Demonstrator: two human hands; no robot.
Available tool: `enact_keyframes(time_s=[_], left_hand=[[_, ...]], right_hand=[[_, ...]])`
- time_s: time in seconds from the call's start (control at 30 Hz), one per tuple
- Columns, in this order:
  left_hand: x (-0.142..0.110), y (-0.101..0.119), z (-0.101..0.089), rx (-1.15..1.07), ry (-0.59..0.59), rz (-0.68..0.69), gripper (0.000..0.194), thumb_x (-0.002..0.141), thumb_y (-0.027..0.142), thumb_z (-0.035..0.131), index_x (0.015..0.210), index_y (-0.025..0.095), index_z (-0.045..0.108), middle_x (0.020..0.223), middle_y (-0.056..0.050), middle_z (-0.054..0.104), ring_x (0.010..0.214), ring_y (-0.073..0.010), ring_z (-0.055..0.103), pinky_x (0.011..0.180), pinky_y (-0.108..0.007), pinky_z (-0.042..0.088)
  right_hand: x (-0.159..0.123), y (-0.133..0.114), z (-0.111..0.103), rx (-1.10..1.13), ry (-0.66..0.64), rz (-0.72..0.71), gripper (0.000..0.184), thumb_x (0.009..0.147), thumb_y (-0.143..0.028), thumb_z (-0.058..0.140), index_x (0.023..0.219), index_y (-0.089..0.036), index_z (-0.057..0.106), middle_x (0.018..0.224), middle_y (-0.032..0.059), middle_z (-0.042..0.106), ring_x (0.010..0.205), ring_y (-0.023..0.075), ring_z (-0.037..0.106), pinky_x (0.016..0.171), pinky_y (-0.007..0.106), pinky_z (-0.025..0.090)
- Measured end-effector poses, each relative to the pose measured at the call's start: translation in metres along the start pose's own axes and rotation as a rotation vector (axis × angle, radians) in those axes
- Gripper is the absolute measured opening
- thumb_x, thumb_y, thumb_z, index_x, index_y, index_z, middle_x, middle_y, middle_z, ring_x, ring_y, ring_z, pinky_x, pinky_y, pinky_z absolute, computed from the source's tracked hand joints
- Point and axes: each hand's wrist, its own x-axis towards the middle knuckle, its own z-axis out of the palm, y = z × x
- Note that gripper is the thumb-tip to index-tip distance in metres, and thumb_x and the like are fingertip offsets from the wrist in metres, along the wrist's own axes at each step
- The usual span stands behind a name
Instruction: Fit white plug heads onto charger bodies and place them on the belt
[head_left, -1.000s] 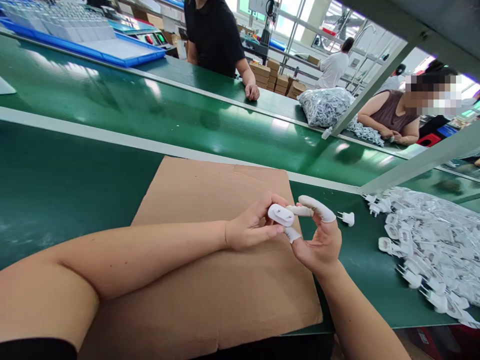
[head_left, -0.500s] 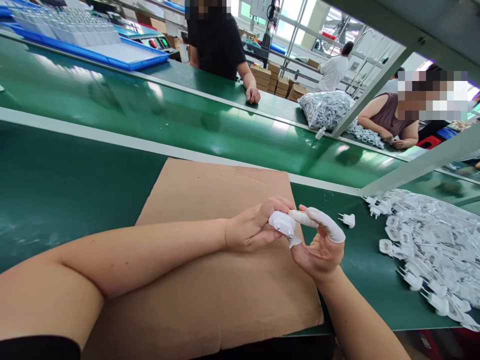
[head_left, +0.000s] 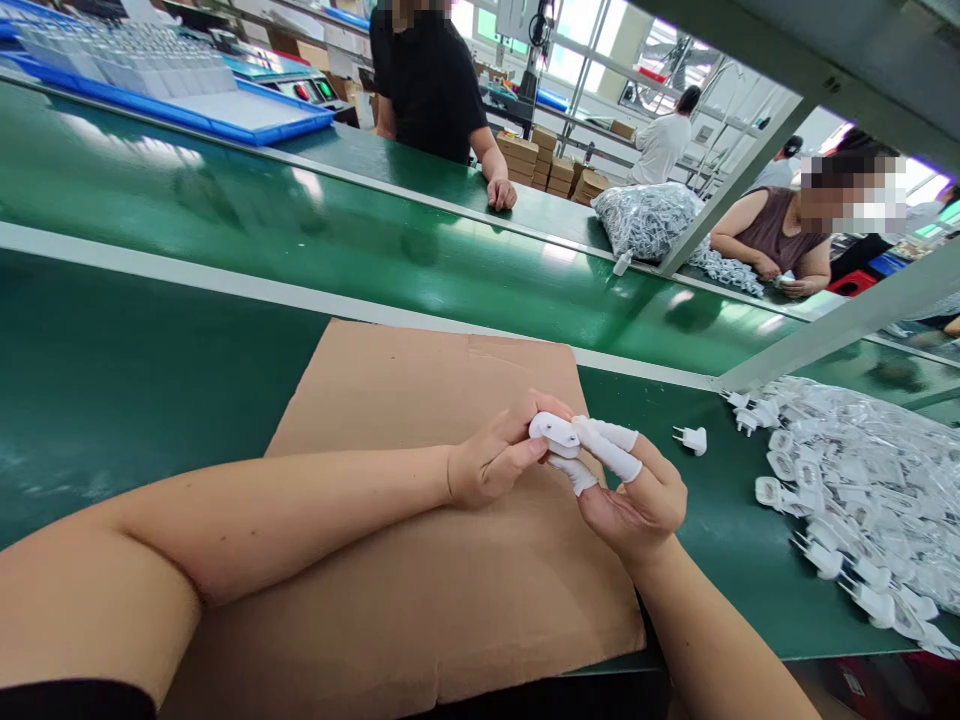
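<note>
A small white plug adapter (head_left: 550, 432) is held between both my hands above a brown cardboard sheet (head_left: 405, 560). My left hand (head_left: 491, 462) pinches it from the left, fingers curled round its end. My right hand (head_left: 634, 495), with white finger cots on the thumb and two fingers, presses those fingertips on the adapter's right end. One loose white plug (head_left: 691, 438) lies on the green table just right of my hands.
A heap of white plugs in clear wrapping (head_left: 862, 490) covers the table at right. A green conveyor belt (head_left: 337, 230) runs behind the cardboard. Across it stand a person in black (head_left: 431, 80), a seated person (head_left: 780, 235), a bag of parts (head_left: 649, 215) and blue trays (head_left: 172, 90).
The adapter has been turned in my fingers. My right hand's covered fingers, spread above it a second ago, have closed down onto its right end.
</note>
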Motion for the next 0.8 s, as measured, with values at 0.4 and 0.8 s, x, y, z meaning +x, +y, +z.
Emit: enact_keyframes(time_s=[0.4, 0.8], left_hand=[[0.003, -0.001, 0.004, -0.086, 0.023, 0.149, 0.028, 0.108, 0.036, 0.044, 0.132, 0.025, 0.051, 0.131, -0.012, 0.062, 0.093, -0.0179, 0.059, 0.077, -0.031, 0.053], [0.004, 0.005, -0.009, 0.030, -0.031, 0.152, 0.031, 0.106, 0.036, 0.046, 0.133, 0.024, 0.052, 0.139, -0.015, 0.060, 0.125, -0.0291, 0.062, 0.102, -0.048, 0.052]], right_hand=[[0.003, -0.005, 0.000, 0.099, 0.082, 0.111, 0.033, 0.076, -0.013, 0.089, 0.085, -0.025, 0.059, 0.093, 0.0035, 0.078, 0.078, 0.0203, 0.079, 0.064, 0.030, 0.068], [-0.028, 0.015, 0.004, 0.181, 0.067, 0.225, 0.054, 0.076, -0.011, 0.087, 0.124, -0.029, 0.069, 0.108, 0.0047, 0.082, 0.094, 0.0273, 0.081, 0.083, 0.041, 0.071]])
